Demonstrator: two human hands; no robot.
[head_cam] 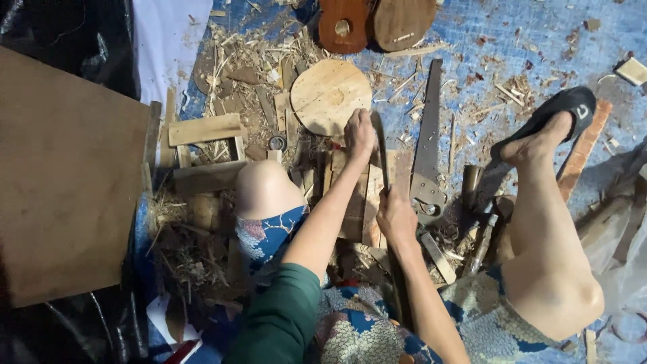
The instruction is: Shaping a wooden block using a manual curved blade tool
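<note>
Blue floor tarp (512,40) littered with shavings. Left hand (359,135) clenched on blade (381,152) top, right hand (395,214) clenched lower, steadying it upright over wood strips (372,202) between knees; saw (427,135) just beside.

Round pale wooden disc (330,96), long grey handsaw (427,152), two brown rounded wooden bodies (376,23), flat brown board (67,182), and wood shavings (256,67) scattered on blue tarpaulin (512,47).
</note>
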